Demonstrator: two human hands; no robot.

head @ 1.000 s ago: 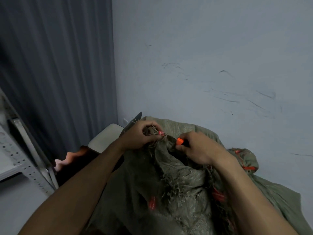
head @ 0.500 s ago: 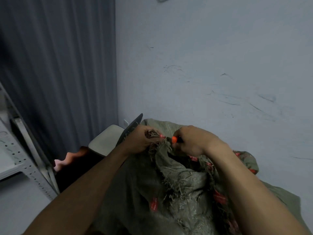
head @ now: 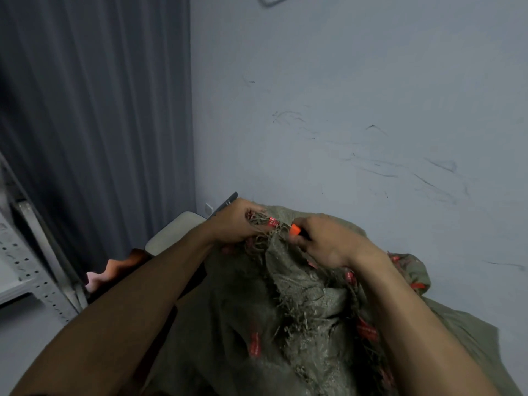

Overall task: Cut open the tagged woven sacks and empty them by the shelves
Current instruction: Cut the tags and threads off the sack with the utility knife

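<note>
While the left hand (head: pixel 234 221) pinches the frayed, gathered neck of the woven sack (head: pixel 308 310), the right hand (head: pixel 328 244) is curled tight round an orange-tipped cutter (head: pixel 295 230) whose tip sits just at the neck, at about three o'clock from the left fingers. Slumped against the scuffed pale wall (head: pixel 357 110), the sack runs lengthwise from the hands toward six o'clock, red tags (head: pixel 255 343) dotting it. Grey shelving (head: pixel 34 270) stands near at nine o'clock beside a dark curtain (head: pixel 94 110); the floor is hidden.
</note>
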